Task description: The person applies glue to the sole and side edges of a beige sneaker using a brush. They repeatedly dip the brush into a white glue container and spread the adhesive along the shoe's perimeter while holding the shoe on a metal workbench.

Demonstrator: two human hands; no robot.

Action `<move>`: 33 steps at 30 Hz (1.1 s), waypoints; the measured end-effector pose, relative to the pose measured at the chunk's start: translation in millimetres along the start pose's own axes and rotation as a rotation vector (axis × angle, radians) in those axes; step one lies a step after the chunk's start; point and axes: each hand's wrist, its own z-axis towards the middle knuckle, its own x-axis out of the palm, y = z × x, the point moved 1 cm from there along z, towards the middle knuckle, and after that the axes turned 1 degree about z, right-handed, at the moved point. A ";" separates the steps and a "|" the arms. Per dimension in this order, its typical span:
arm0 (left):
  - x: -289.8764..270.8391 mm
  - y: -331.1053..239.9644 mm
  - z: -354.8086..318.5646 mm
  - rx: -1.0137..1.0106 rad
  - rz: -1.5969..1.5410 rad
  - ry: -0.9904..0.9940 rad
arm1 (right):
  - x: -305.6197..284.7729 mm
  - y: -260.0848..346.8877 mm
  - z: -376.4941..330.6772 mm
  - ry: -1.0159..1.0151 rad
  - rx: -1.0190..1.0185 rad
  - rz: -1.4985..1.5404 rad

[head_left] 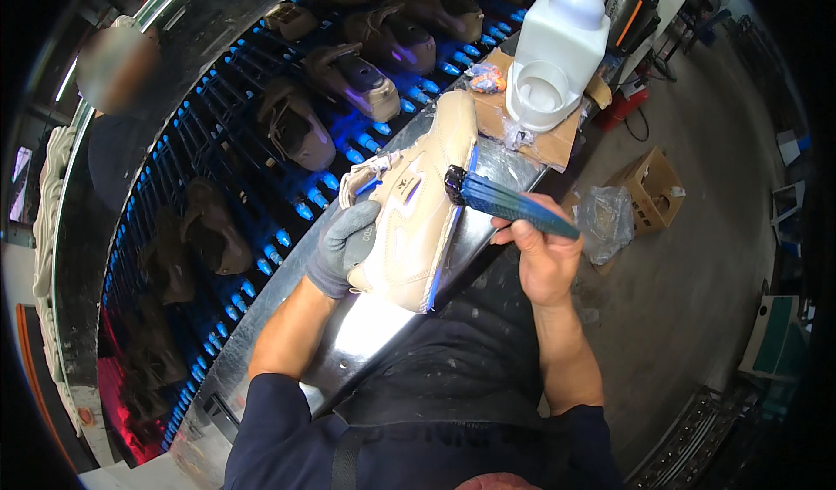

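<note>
My left hand [347, 244], in a grey glove, grips a beige shoe upper [420, 201] by its side and tilts it over the metal bench edge [366, 333]. My right hand [542, 259] is bare and holds a blue-handled brush [509, 202]. The brush's dark bristles touch the shoe's side near its lower edge. The shoe's toe points away from me, toward a white plastic jug [557, 50].
Several brown shoe uppers [357, 79] sit on a conveyor with blue pegs [287, 237] to my left. The jug stands on cardboard [549, 146]. A cardboard box [649, 189] and a plastic bag [605, 220] lie on the floor at right. Another person [117, 98] stands beyond the conveyor.
</note>
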 end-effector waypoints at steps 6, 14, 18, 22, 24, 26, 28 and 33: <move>-0.9 -5.2 -0.7 -0.077 -0.172 0.158 | -14.1 38.7 -2.7 0.247 -0.096 -0.293; 17.6 -12.5 -0.3 -0.031 -0.105 0.061 | -11.0 81.2 54.1 0.404 -0.424 -0.647; 14.8 -13.7 0.6 -0.002 -0.106 0.034 | -3.6 86.0 45.2 0.468 -0.390 -0.666; 15.8 -16.7 2.4 0.092 0.021 0.040 | 1.4 86.9 35.4 0.501 -0.389 -0.661; 18.2 -18.6 2.4 0.104 0.056 0.038 | 0.9 87.8 36.5 0.481 -0.384 -0.669; 27.2 -21.1 1.0 0.087 0.055 0.057 | 0.6 86.7 38.7 0.439 -0.365 -0.672; 28.7 -20.4 3.1 0.133 0.106 0.088 | 1.1 86.0 37.4 0.406 -0.341 -0.653; 29.1 -22.0 0.9 0.155 0.139 0.065 | 1.2 82.3 28.9 0.406 -0.323 -0.612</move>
